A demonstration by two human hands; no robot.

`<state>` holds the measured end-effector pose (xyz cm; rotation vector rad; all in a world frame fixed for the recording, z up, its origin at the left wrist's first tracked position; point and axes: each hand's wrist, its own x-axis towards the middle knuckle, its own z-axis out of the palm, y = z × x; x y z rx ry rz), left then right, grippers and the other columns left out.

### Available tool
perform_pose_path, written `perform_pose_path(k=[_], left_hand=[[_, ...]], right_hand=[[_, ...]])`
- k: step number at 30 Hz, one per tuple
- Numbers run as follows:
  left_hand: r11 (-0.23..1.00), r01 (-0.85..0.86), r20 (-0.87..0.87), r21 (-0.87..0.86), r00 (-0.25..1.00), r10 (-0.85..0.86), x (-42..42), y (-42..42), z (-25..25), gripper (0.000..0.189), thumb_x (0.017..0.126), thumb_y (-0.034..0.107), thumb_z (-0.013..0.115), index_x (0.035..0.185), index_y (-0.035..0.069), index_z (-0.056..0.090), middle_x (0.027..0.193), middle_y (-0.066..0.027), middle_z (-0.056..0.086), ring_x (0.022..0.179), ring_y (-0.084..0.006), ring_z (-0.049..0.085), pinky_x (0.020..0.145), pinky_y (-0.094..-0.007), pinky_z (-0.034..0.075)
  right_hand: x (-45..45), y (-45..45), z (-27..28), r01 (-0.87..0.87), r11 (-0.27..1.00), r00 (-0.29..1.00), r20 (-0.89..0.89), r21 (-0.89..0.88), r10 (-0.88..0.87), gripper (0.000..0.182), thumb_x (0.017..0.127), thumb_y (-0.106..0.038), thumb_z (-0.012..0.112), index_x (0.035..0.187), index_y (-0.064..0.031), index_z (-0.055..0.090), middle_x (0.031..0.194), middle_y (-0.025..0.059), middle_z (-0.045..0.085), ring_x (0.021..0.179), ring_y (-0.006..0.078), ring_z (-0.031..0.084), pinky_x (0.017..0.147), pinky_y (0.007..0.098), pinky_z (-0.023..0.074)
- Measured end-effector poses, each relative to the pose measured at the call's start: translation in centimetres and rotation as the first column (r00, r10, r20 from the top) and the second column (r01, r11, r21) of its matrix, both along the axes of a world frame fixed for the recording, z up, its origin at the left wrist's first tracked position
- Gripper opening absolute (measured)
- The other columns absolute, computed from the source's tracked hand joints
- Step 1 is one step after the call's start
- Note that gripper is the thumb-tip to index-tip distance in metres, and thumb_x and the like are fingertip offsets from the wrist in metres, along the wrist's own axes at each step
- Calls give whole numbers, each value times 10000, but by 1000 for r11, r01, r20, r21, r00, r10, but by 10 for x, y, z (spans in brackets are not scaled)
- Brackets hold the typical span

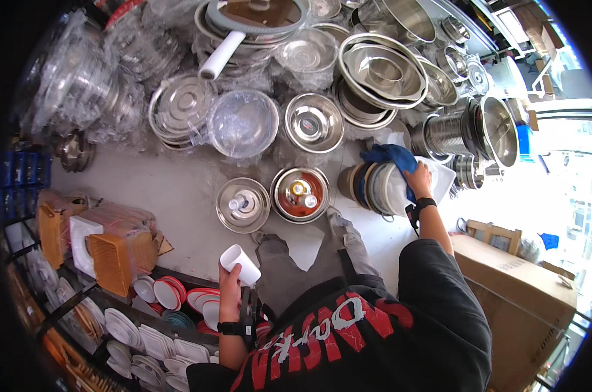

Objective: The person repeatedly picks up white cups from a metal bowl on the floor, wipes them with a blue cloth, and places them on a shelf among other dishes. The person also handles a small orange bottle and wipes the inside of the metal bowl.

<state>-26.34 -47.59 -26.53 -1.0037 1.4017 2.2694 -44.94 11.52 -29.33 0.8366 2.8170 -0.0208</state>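
Observation:
My left hand (231, 283) holds a white cup (246, 270), tilted so that its mouth faces up and left. At the right, my right hand (419, 179) grips a blue cloth (394, 156). The cloth drapes over the side of a stack of nested buckets (373, 185) lying on its side, and touches a white plastic piece (440, 179) at its right end. In front of my feet stand two steel basins. One basin (222, 215) holds a clear bottle (237, 202); the other (279, 208) contains reddish liquid and two capped bottles (298, 187).
Steel bowls (314, 122) and plastic-wrapped basins (242, 125) crowd the floor ahead. A pan with a white handle (223, 55) lies on top. Shelves of white plates (154, 343) run along the left, below orange baskets (111, 262). A large cardboard box (516, 294) stands at the right.

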Motion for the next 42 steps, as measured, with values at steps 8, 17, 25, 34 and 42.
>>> perform_pose_path(k=[8, 17, 25, 34, 42], left_hand=[[952, -256, -53, -169, 967, 251, 66, 132, 44, 488, 905, 122, 608, 1344, 74, 400, 1247, -75, 509, 1123, -213, 524, 939, -383, 451], [931, -175, -411, -321, 911, 29, 115, 234, 172, 754, 734, 81, 723, 1403, 23, 378, 1290, -94, 523, 1179, -188, 507, 1020, -322, 378], [914, -367, -772, 175, 524, 359, 177, 324, 229, 893, 718, 506, 763, 1406, 67, 400, 1565, -189, 101, 1415, -299, 245, 1088, -426, 345], [635, -754, -858, 171, 203, 472, 346, 421, 256, 733, 812, 425, 696, 1347, 35, 381, 1308, -144, 520, 1185, -237, 529, 993, -366, 434], [145, -989, -851, -41, 110, 513, 432, 525, 245, 786, 771, 308, 731, 1393, 39, 334, 1258, -89, 544, 1150, -182, 522, 1013, -324, 394]], right_hand=[[22, 96, -77, -95, 973, 984, 128, -212, 124, 375, 748, -333, 665, 977, -37, 694, 1024, 195, 669, 953, 385, 627, 904, 437, 481], [-24, -10, 200, -248, -186, 905, -296, -951, 306, 98, 851, -95, 621, 804, -8, 620, 807, -35, 576, 731, 60, 499, 676, 206, 401], [131, -115, 346, 530, -688, 502, -471, -495, 725, 243, 837, -146, 576, 672, -19, 451, 795, 118, 500, 789, 280, 542, 745, 409, 445], [319, -136, 373, 572, -666, 191, -712, -478, 675, 179, 878, -125, 605, 789, -32, 481, 977, 142, 530, 1046, 319, 547, 924, 450, 429], [421, -112, 258, 450, -364, -349, -535, -816, 769, 818, 789, -173, 714, 1451, -57, 249, 1425, 118, 385, 1321, 245, 381, 1106, 365, 279]])
